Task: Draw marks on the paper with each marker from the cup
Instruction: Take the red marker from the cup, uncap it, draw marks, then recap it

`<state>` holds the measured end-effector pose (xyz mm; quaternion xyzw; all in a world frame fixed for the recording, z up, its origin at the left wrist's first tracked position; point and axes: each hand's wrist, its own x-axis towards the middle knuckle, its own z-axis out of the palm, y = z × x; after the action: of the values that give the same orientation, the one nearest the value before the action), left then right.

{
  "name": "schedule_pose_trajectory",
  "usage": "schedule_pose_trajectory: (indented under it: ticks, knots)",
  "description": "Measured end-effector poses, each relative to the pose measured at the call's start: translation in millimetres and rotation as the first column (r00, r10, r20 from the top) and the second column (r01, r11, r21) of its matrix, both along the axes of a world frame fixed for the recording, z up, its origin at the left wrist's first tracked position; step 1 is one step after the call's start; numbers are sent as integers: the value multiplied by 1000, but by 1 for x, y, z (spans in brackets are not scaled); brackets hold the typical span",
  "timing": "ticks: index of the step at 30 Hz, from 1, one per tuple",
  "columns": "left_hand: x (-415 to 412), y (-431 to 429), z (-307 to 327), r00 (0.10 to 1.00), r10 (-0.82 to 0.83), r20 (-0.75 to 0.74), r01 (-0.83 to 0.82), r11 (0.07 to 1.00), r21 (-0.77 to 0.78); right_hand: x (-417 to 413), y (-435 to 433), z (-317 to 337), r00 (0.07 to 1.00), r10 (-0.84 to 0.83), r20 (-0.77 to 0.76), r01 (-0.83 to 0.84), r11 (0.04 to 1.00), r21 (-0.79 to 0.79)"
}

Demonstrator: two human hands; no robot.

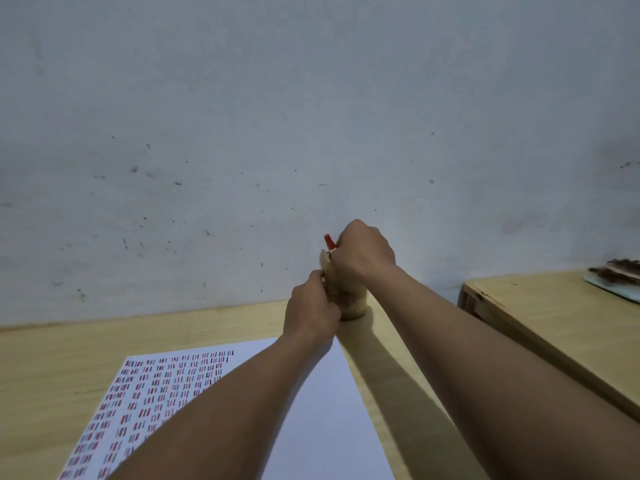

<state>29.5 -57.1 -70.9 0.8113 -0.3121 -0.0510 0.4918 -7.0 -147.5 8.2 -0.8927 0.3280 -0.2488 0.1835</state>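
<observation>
A tan cup (349,299) stands on the wooden table near the wall, just beyond the far corner of the white paper (322,403). My left hand (310,313) grips the cup's side. My right hand (363,252) is closed over the cup's mouth, fingers around a red-capped marker (329,241) whose cap sticks up above the rim. Other markers in the cup are hidden by my hands. Rows of short red, blue and black marks (156,393) cover the paper's left part; its right part is blank.
The light wooden table (52,368) runs to a scuffed white wall (311,133). A second wooden table (540,306) stands to the right with a gap between them, bearing a pale tray with brown stuff (616,275) at the frame's edge.
</observation>
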Motion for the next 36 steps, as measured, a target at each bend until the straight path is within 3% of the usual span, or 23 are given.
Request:
schedule_pose_trajectory:
  ticks: [7,18,24,30,36]
  knots:
    - [1,-1,1,1000,7,6,-7,1000,16,4,-2,0,999,-11,-43,9,999,-34]
    - [-2,0,16,999,-8,-44,12,997,83,-23,6,28,934,44,354,-135,962,238]
    - [-12,18,30,1000,7,-19,-5,994,110,-47,21,55,888,84,453,-188,964,190]
    - [-22,63,66,999,35,-33,-38,995,-93,-70,51,69,873,144,466,-269,939,214]
    - [-31,113,100,995,26,-100,-55,952,-300,-86,88,58,908,262,326,-343,913,222]
